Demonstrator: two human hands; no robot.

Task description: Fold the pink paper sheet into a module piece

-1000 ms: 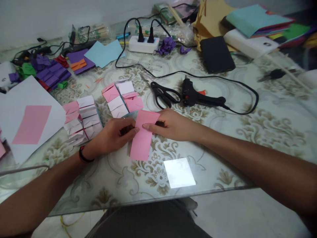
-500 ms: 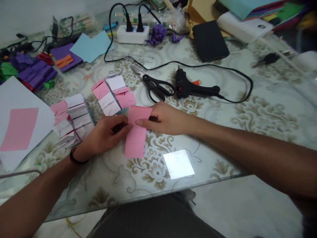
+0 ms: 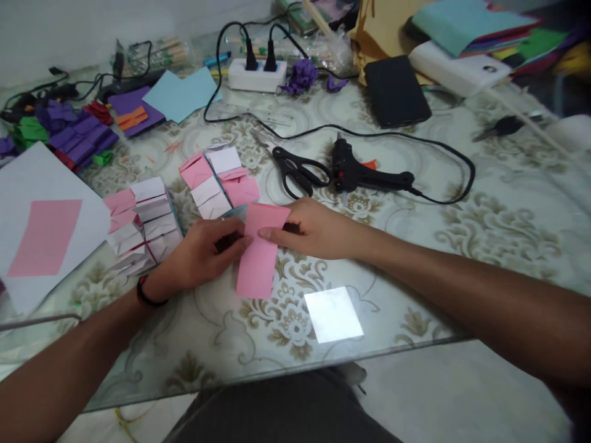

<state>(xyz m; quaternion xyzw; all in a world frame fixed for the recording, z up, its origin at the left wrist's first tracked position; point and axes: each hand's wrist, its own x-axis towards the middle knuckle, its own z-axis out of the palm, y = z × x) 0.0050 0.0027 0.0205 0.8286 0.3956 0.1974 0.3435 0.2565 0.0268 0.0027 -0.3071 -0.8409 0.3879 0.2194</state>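
A folded pink paper strip (image 3: 259, 264) stands nearly upright between my hands, above the patterned table. My left hand (image 3: 210, 249) pinches its left edge, the thumb on the near face. From the other side my right hand (image 3: 314, 231) grips it near the top, its thumb also flat on the front and the other fingers hidden behind. Just beyond my left hand lies a block of folded pink and white papers (image 3: 220, 178). A second block of folded white and pink papers (image 3: 145, 227) sits left of my left wrist. A bright white square (image 3: 333, 314) shows near the table edge.
Black scissors (image 3: 300, 172) and a black glue gun (image 3: 369, 175) with its cord lie beyond my right hand. A white power strip (image 3: 256, 77) and a black pouch (image 3: 397, 92) are further back. White paper (image 3: 92, 191) with a pink piece (image 3: 46, 237) lies left, near purple folded papers (image 3: 85, 138).
The view has shifted slightly, so the scene sits a little lower and further right. Both hands keep the same hold on the pink paper strip.
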